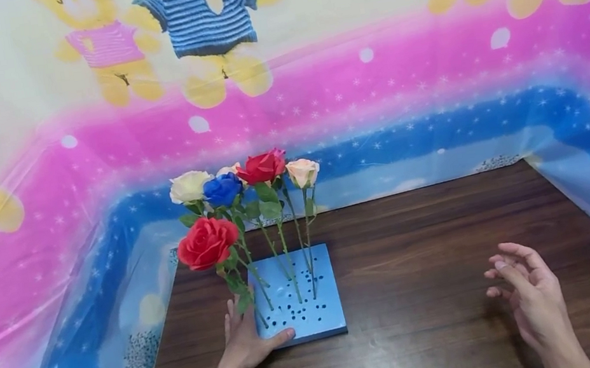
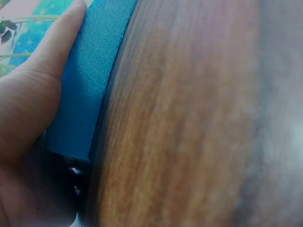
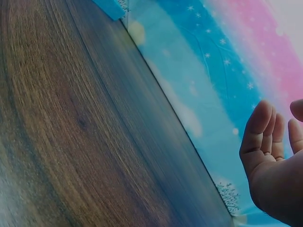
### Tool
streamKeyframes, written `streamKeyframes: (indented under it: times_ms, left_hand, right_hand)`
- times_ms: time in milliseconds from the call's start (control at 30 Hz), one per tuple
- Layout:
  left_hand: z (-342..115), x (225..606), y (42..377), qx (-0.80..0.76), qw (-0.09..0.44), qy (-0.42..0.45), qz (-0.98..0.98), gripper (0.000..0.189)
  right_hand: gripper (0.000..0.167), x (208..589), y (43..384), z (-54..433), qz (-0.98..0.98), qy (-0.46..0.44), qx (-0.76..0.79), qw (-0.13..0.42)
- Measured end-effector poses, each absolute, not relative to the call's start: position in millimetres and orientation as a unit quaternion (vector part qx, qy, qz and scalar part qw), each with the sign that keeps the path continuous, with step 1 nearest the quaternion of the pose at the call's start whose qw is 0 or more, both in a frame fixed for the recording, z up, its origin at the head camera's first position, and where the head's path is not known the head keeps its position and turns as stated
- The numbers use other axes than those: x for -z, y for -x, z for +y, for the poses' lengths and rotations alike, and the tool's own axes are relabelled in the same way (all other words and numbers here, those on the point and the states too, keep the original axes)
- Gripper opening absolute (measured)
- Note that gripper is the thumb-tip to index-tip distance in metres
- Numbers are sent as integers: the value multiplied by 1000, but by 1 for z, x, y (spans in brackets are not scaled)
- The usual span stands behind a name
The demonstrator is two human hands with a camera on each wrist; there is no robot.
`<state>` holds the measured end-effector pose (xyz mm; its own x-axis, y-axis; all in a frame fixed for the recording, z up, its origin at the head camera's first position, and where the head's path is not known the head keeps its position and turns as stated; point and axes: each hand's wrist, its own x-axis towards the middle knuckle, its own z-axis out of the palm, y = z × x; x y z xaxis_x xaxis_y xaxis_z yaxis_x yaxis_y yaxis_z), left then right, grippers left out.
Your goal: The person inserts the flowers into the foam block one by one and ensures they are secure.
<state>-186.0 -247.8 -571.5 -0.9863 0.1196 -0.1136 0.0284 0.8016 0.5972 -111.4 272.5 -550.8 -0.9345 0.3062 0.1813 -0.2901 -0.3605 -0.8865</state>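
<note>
A blue foam block [image 1: 324, 279] pierced with many small dark holes lies flat on the table. Several artificial roses on long green stems stand in it: a large red rose [image 1: 208, 243] at the front left, a blue rose [image 1: 223, 189], a white rose [image 1: 190, 186], another red rose [image 1: 262, 168] and a peach rose [image 1: 303, 173]. My left hand [image 1: 245, 343] rests at the block's front left corner, its thumb straight along the front edge and its fingers by the left side, partly behind leaves. Off to the right, my right hand [image 1: 540, 306] hovers over the table with loosely bent fingers, holding nothing.
The dark wood-grain table [image 1: 411, 256] reaches to a printed cloth [image 1: 405, 76] that hangs behind and along both sides, patterned with bears and snowflakes. Behind the front roses, a pink bloom and another pale one are mostly hidden.
</note>
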Motion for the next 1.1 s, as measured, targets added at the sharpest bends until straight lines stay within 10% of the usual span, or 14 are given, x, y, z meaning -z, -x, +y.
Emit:
streamKeyframes:
  times_ms: [633,1100]
  left_hand:
    - [-258,570,186,-327,44,-46,943,140]
    - [-272,516,139,-453,-308,-1,836,107]
  right_hand:
    - [35,552,106,272,-543,15,-819,188]
    - [62,518,123,298,-643,-118,-750,102]
